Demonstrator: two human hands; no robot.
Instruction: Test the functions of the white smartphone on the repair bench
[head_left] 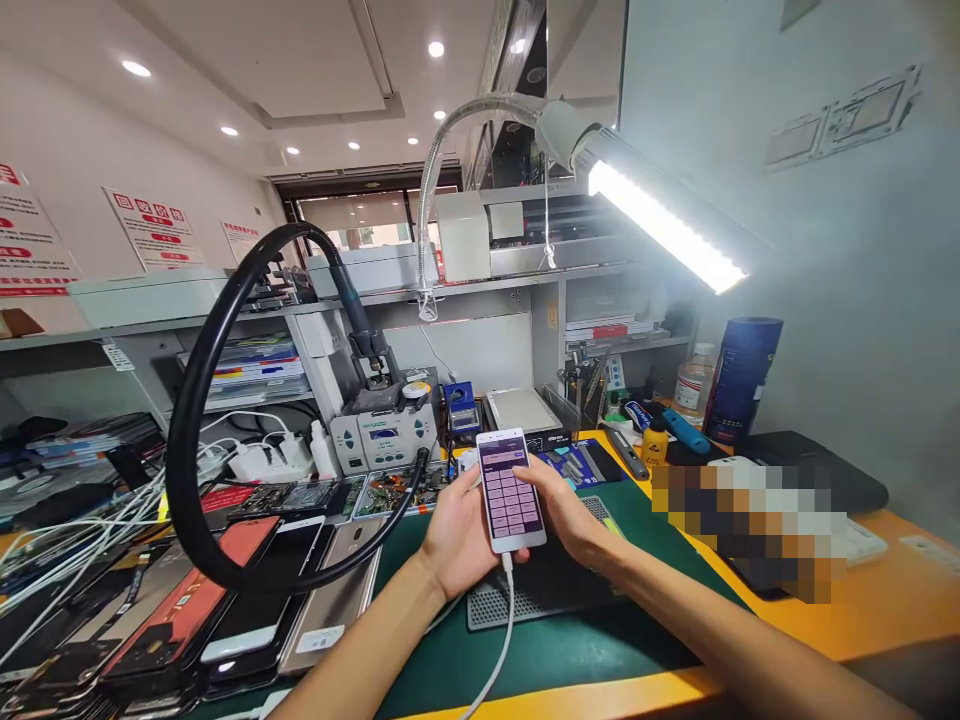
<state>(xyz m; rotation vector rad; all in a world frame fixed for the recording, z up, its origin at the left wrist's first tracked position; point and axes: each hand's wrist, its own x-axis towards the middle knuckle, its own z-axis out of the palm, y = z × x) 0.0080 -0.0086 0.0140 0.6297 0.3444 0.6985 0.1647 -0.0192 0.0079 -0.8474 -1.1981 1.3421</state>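
A white smartphone point(513, 495) stands tilted up in front of me, its lit screen showing a grid of buttons. My left hand point(455, 535) is closed round it from the left and below, thumb along the side edge. From the right, my right hand point(562, 505) reaches over the phone's edge with a finger stretched onto the upper screen; its other fingers are partly hidden. A white cable point(508, 625) is plugged into the phone's bottom end and hangs toward me. Below the phone lies a dark perforated pad point(499, 606) on a green mat point(592, 655).
At left, a thick black hose point(180, 430) arches from a soldering station point(386, 435) over several phones point(277, 560). A bright lamp point(660, 210) hangs at upper right. A yellow bottle point(655, 443) and blue cylinder point(742, 380) stand at right, near a blurred patch.
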